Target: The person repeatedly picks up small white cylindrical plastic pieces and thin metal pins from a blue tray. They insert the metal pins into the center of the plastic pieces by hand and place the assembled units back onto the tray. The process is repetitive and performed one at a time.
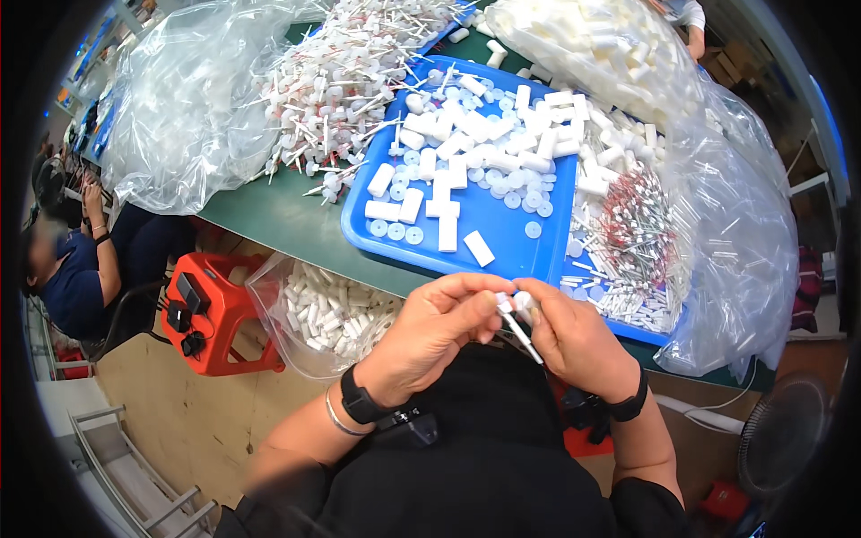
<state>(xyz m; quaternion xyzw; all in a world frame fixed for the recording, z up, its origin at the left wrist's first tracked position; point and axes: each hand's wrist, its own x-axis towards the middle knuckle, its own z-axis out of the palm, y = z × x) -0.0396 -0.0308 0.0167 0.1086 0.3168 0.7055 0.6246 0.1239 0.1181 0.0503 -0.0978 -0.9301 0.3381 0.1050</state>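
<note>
Close in front of my body, over the near edge of the blue tray [386, 240], both hands meet fingertip to fingertip. My left hand [435, 327] is closed in a pinch on a small white part with a thin white stick [523, 339] pointing down toward me. Closed around the same small part from the other side is my right hand [583, 345]; fingers cover much of it. In the tray lie white foam cylinders [447, 231] and translucent round discs [532, 229], loosely scattered.
Left of the tray is a heap of white sticks with discs and reddish wires [336, 85]. Beyond it lies a clear plastic bag [179, 117]. On the right are thin red-and-white wired pieces [637, 220] and a bag of white cylinders [601, 54]. A red stool [215, 314] stands lower left.
</note>
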